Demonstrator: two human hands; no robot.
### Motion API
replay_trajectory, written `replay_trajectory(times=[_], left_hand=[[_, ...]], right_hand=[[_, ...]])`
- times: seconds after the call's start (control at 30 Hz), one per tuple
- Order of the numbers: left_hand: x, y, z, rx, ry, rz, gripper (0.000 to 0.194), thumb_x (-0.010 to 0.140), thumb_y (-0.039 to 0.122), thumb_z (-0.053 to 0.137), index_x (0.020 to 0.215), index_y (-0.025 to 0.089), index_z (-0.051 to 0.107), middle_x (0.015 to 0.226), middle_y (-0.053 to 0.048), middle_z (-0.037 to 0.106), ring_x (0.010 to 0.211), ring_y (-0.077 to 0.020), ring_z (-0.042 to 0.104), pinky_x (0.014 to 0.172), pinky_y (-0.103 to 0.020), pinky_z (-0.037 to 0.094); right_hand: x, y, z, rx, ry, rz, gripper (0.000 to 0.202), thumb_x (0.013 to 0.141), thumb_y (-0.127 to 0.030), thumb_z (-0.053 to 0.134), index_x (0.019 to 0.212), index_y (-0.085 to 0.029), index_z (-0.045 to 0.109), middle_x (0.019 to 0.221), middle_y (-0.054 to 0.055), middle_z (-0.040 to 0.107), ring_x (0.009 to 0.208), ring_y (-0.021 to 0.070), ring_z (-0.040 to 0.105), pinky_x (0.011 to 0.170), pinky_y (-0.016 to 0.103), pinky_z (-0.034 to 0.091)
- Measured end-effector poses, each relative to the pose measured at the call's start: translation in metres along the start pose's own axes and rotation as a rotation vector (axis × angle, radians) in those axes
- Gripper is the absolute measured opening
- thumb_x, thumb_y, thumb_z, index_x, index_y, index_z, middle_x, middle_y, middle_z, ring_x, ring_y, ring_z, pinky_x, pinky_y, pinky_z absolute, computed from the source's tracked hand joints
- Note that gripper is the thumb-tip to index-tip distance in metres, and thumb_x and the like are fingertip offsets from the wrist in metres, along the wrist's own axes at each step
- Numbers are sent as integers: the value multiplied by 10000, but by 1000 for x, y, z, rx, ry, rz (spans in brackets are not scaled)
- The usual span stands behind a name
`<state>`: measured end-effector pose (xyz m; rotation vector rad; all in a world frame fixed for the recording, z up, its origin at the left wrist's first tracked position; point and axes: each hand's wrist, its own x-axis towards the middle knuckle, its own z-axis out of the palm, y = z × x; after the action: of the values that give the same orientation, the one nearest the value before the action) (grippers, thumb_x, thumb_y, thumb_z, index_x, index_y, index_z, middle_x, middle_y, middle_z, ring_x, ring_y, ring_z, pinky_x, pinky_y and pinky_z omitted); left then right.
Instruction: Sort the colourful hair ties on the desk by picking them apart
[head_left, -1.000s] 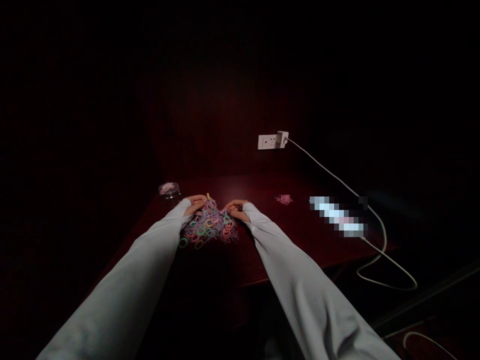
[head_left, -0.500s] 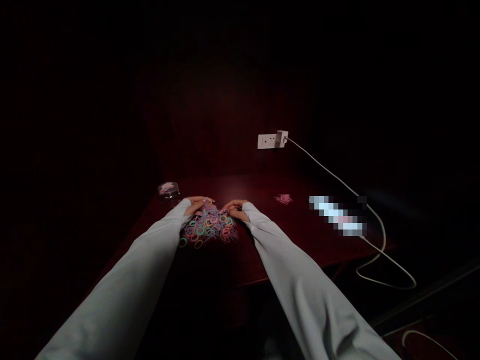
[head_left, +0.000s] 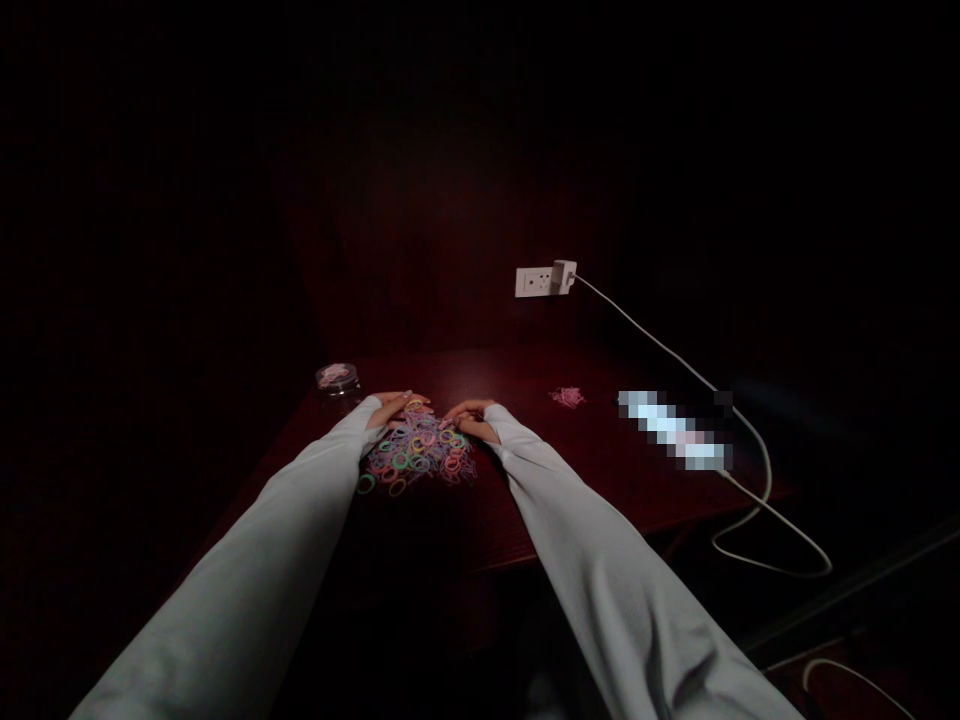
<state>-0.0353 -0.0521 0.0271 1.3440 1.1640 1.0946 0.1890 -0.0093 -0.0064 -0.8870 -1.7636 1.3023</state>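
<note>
Your left hand (head_left: pixel 394 406), right hand (head_left: pixel 475 418) part-curled at pile (head_left: pixel 421 448); hold unclear. Left sleeve (head_left: pixel 300 500), brushing green ring (head_left: pixel 360 487), could scatter it.

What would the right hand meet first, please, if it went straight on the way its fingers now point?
The right hand points leftward, so probably the upper part of the heap of coloured bands, then the left hand beyond, though height and depth are unclear in this dim view.

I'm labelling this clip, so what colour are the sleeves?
Both sleeves are plain pale grey, clearest in the head view.
</note>
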Motion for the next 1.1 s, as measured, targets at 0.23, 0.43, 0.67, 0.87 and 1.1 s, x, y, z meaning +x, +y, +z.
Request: replay_trajectory(times=[0.23,0.43,0.67,0.87,1.1], left_hand=[[-1,0,1,3,10,7,714,667,732,792,1033,118,777,1048,-162,797,961,-289,747,769,-311,543],[-3,1,3,4,29,24,703,605,714,830,1010,140,787,1027,-145,807,1001,-320,748,794,-330,555],[4,-2,2,29,-2,-22,509,657,544,851,997,168,803,991,-122,814,943,-314,756,755,-340,561],[5,-4,3,19,-43,-23,468,671,482,853,1015,167,810,958,-106,815,894,-279,759,773,-329,566],[3,-1,3,32,-63,-7,441,691,454,858,1029,175,810,982,-103,813,915,-281,758,809,-350,585]], right_hand=[[-5,-6,-1,-55,-8,-7,226,719,-271,665,858,-140,787,506,-64,469,513,79,349,517,221,239],[-8,-13,-1,-253,8,-92,178,773,-220,683,891,-170,806,586,-47,537,596,102,438,630,242,348],[-8,-23,-1,-497,169,-352,97,825,-325,777,852,-234,794,790,-8,650,803,154,559,957,330,378],[-8,-21,7,-499,131,-407,157,803,-367,810,892,-239,790,823,-5,654,796,155,551,922,314,387],[-7,-22,6,-502,82,-394,125,809,-339,802,804,-216,776,811,-1,648,793,151,551,917,321,371]])
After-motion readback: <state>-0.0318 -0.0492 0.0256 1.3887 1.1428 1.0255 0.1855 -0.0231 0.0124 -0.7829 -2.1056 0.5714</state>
